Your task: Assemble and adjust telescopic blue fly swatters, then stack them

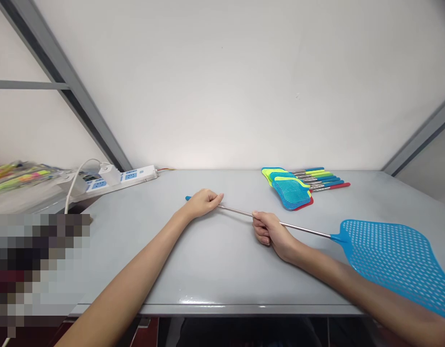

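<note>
A blue fly swatter (396, 258) with a thin metal telescopic rod stretches across the table in both my hands. My left hand (203, 202) is closed around the handle end, and the blue tip of the grip pokes out behind it. Farther along, my right hand (271, 233) wraps its fingers round the metal rod. The perforated blue head lies off to the right, above my right forearm, and its far edge runs out of view. Between the two hands a stretch of bare rod shows.
At the back right lies a fanned stack of fly swatters (292, 193) in blue, yellow-green and red. A white power strip (135, 174) with plugs and a cable sits at the back left. Beyond it is a blurred colourful pile (23, 174). A wall (222, 96) closes off the back.
</note>
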Available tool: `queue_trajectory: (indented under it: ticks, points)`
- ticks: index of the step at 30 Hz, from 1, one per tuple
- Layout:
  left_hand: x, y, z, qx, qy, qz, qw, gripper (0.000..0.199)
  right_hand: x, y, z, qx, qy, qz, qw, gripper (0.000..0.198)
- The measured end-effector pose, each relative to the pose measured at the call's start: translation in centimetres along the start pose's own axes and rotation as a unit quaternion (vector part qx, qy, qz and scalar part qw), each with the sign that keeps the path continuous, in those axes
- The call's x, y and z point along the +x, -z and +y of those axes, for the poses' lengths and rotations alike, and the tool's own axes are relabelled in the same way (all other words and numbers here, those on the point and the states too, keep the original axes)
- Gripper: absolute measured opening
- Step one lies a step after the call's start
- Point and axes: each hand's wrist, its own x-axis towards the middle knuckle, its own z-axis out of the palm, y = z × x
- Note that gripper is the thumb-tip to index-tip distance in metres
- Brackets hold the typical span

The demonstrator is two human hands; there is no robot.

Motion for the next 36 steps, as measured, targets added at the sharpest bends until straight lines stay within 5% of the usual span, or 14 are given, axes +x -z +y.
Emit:
queue_trajectory:
  ticks: [15,36]
  points:
    - [-0.13,0.46,0.54,-0.001,0.010,0.010,1.000,0.045,0.05,0.38,-0.28,0.076,-0.003,0.009,0.997,0.031]
    - [-0.25,0.98,0.85,-0.004,0.015,0.017,1.000,0.043,0.44,0.75,-0.41,0.057,0.028,0.054,0.997,0.032]
